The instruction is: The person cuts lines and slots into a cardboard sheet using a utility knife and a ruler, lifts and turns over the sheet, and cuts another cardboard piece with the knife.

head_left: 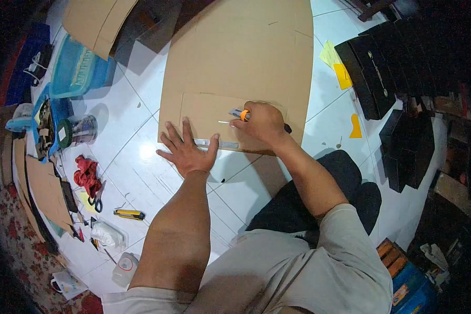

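Observation:
A large sheet of brown cardboard (240, 52) lies on the floor, with a smaller cardboard piece (204, 107) on its near end. My left hand (188, 149) is spread flat near the cardboard's near edge, fingers apart, pressing beside and partly over a metal ruler (227, 144). Closed around a utility knife (244, 114) with an orange part, my right hand (264, 123) rests above the smaller piece. The knife's blade points left. A thin white stick-like thing (223, 122) shows by my right fingertips; whether I hold it is unclear.
On the left are a yellow cutter (129, 214), scissors (95, 203), a red cloth (87, 175), a jar (78, 131) and a blue basket (78, 65). Black boxes (369, 73) and yellow paper pieces (355, 126) sit to the right. My folded leg (319, 188) is close by.

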Demonstrator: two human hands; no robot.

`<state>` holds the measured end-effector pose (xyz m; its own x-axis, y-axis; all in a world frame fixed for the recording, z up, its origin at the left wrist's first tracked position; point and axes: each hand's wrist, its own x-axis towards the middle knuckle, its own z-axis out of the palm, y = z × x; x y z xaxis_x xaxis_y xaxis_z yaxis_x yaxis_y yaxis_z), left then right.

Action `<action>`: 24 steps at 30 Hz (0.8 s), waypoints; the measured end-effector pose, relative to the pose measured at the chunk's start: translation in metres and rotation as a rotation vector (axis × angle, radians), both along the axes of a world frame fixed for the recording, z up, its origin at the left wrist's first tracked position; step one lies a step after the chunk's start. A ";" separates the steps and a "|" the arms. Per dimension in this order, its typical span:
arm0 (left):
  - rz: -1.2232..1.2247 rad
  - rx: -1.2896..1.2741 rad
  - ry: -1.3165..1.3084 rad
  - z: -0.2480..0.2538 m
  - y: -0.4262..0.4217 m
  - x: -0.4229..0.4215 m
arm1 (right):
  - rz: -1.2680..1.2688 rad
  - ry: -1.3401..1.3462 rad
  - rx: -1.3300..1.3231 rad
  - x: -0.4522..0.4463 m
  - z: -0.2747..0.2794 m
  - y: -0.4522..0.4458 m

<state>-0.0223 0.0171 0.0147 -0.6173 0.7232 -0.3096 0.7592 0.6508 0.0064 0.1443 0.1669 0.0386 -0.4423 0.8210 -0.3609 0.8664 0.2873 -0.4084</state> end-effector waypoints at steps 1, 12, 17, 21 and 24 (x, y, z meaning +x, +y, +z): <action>-0.002 0.000 0.001 0.000 0.000 0.000 | -0.006 0.035 -0.029 0.002 0.000 0.004; 0.030 0.014 -0.045 -0.001 -0.001 -0.001 | -0.346 0.193 -0.155 0.038 0.007 0.038; 0.000 0.075 -0.014 -0.006 -0.004 -0.002 | -0.095 0.143 -0.034 0.018 0.010 0.016; -0.003 0.072 -0.016 -0.004 -0.003 -0.001 | -0.073 0.136 0.038 -0.005 -0.006 0.002; 0.011 0.006 -0.017 -0.002 -0.002 -0.001 | -0.306 0.149 0.145 -0.002 -0.006 0.026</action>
<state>-0.0237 0.0152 0.0126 -0.6198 0.7182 -0.3162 0.7518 0.6589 0.0230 0.1428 0.1927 0.0325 -0.2075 0.9614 -0.1809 0.8551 0.0885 -0.5108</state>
